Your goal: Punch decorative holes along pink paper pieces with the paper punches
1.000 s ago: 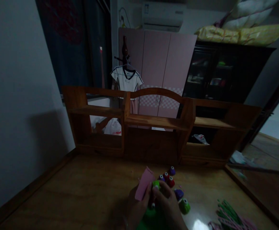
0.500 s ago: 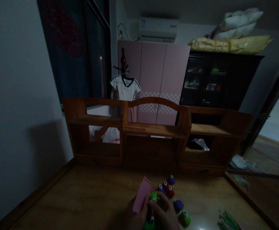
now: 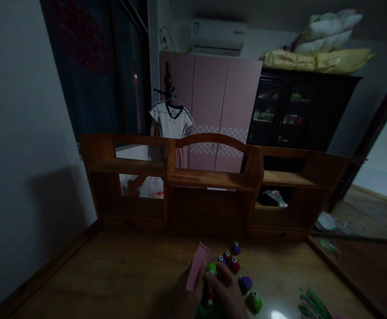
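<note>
At the bottom centre of the head view, my left hand (image 3: pixel 187 296) is closed on a pink strip (image 3: pixel 197 266) with a fringed upper end, which looks like paper. My right hand (image 3: pixel 229 292) meets it, its fingers pinching a small bright green piece (image 3: pixel 211 267) between the two hands. A red piece with a pale ringed end (image 3: pixel 210 302) shows below the fingers; how it is held is unclear. Just right of my hands lie a purple piece (image 3: pixel 245 284) and a green piece with a white-ringed end (image 3: pixel 255 301). Beyond them sit several similar pieces, including a red one (image 3: pixel 234 265).
A bundle of thin green strips (image 3: pixel 315 303) lies at the right on the wooden tabletop (image 3: pixel 120 274). Along the back edge stands a wooden shelf unit (image 3: pixel 210 179). Pink scraps are scattered near the pieces. A wall (image 3: pixel 21 168) borders the left side.
The view has shifted slightly. Both hands stay together around the green piece, with the right fingers a little changed in position. The pink strip remains in the left hand.
</note>
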